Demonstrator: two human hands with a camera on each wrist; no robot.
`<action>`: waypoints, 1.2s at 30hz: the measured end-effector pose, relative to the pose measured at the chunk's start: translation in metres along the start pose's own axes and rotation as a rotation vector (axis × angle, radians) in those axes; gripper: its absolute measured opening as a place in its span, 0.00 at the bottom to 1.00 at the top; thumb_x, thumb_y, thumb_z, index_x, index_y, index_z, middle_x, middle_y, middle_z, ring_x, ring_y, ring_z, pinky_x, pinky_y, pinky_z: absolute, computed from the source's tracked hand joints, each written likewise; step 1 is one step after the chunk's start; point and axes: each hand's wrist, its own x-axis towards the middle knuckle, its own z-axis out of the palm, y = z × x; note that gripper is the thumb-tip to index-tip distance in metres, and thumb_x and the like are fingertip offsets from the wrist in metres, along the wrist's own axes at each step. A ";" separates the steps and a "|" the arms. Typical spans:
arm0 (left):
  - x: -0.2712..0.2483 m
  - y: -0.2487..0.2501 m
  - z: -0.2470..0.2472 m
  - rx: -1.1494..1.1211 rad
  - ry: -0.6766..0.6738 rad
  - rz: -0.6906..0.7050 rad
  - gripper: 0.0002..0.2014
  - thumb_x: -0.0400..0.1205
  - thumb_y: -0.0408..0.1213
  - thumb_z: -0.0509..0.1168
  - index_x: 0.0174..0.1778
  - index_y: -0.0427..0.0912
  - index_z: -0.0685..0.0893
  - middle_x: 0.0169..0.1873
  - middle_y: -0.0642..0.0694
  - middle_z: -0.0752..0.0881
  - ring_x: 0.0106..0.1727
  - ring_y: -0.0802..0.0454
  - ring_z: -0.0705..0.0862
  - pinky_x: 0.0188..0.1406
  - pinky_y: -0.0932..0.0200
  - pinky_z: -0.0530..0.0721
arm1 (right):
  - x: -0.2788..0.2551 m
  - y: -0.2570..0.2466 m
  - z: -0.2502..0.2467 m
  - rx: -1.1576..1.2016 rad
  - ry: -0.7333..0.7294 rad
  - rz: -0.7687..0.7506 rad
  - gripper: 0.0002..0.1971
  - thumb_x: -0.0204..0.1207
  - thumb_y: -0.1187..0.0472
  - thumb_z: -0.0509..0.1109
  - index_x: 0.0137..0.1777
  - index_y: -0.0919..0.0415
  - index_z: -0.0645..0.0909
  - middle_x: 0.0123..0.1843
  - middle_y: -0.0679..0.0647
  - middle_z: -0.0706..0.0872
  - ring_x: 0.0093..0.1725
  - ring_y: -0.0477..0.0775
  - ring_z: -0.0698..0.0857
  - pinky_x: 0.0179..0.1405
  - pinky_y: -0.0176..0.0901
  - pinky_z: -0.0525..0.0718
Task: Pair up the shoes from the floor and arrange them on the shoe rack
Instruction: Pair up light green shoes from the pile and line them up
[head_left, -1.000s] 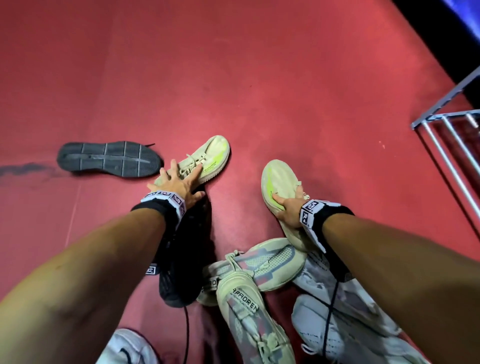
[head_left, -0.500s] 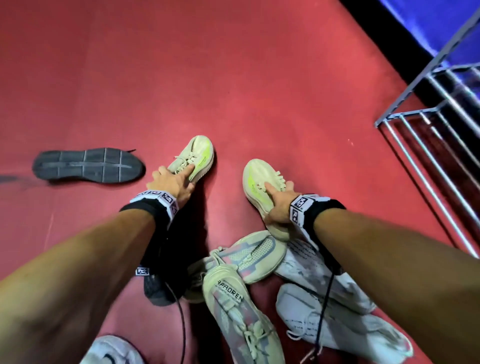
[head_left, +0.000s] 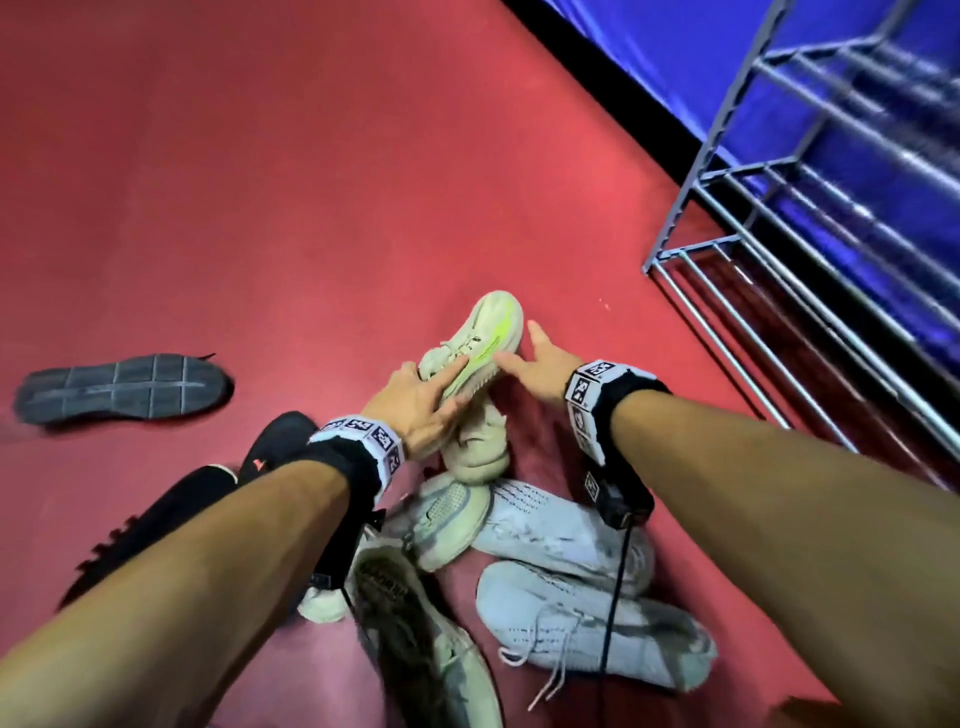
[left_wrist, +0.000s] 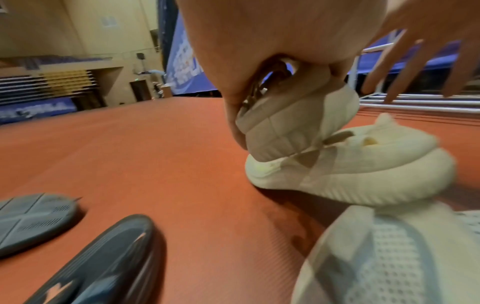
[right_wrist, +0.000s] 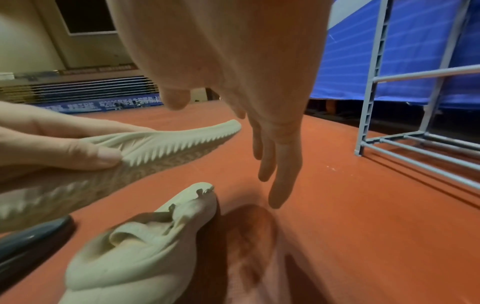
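My left hand (head_left: 415, 400) grips a pale green sneaker with a neon stripe (head_left: 485, 332) near its heel and holds it tilted, toe up. Its matching sneaker (head_left: 478, 441) lies on the red floor right beneath it. In the left wrist view the held sneaker's heel (left_wrist: 285, 127) touches the lying sneaker (left_wrist: 363, 170). My right hand (head_left: 535, 358) hovers beside the held sneaker's sole with fingers straight and spread, holding nothing; in the right wrist view its fingers (right_wrist: 278, 164) hang above the floor. The grey metal shoe rack (head_left: 727, 249) stands to the right.
A black shoe (head_left: 124, 387) lies sole-up at the left, and another black shoe (head_left: 275, 441) lies near my left forearm. Two pale grey sneakers (head_left: 571, 525) and two beige patterned sneakers (head_left: 447, 519) are piled below my hands. A blue wall (head_left: 675, 62) stands behind the rack.
My left hand has carried its green sneaker rightward over the other one. My right hand has let go of its sneaker and opened. The view has swung toward the rack.
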 end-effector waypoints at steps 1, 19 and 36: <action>0.001 0.009 0.001 0.014 -0.003 0.048 0.29 0.85 0.62 0.47 0.84 0.67 0.49 0.59 0.38 0.69 0.56 0.38 0.77 0.61 0.49 0.77 | -0.002 0.004 -0.002 0.008 0.012 0.001 0.44 0.81 0.37 0.61 0.87 0.50 0.40 0.82 0.62 0.68 0.78 0.64 0.72 0.75 0.48 0.69; 0.014 0.076 0.042 0.022 -0.186 -0.038 0.53 0.64 0.82 0.45 0.85 0.61 0.45 0.84 0.47 0.55 0.84 0.47 0.50 0.81 0.34 0.51 | -0.009 0.097 -0.047 0.180 0.204 0.164 0.38 0.79 0.70 0.56 0.86 0.44 0.50 0.80 0.64 0.64 0.74 0.67 0.73 0.73 0.48 0.69; 0.036 0.068 0.074 -0.023 -0.174 -0.483 0.39 0.77 0.58 0.66 0.81 0.65 0.54 0.83 0.37 0.33 0.82 0.25 0.43 0.74 0.24 0.57 | 0.016 0.086 0.012 -0.319 -0.057 0.336 0.56 0.67 0.28 0.71 0.86 0.41 0.40 0.80 0.69 0.21 0.82 0.80 0.42 0.82 0.65 0.51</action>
